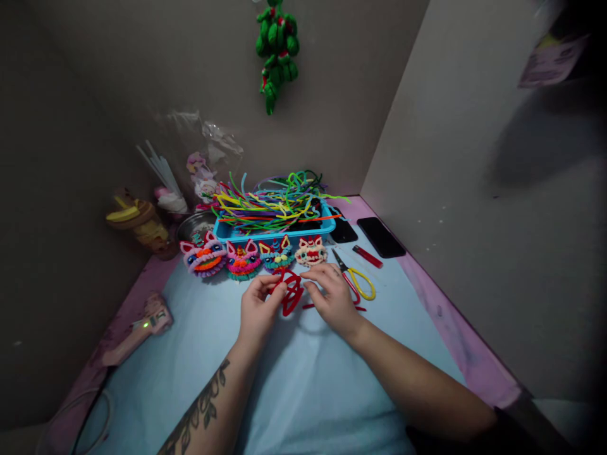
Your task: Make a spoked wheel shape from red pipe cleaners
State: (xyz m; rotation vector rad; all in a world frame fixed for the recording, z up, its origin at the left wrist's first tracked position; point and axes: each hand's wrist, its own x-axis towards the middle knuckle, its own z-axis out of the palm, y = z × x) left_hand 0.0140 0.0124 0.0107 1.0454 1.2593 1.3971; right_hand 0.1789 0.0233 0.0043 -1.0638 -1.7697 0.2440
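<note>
A bundle of looped red pipe cleaner (293,296) is held above the table between my hands. My left hand (260,303) pinches its left side with thumb and fingers. At its right edge, the thumb and fingertips of my right hand (334,300) are drawn close together around the red loops; the exact contact is small and hard to see. Under my right hand lies a loose red pipe cleaner piece (361,309), partly covered. Just beyond that hand are scissors (363,284) with red and yellow handles.
Several pipe-cleaner lion heads (243,259) line up before a blue tray (275,237) heaped with colourful pipe cleaners (270,205). At right lie a red lighter (367,256) and a black phone (380,237). A pink glue gun (142,328) rests at left, near a metal bowl (190,222).
</note>
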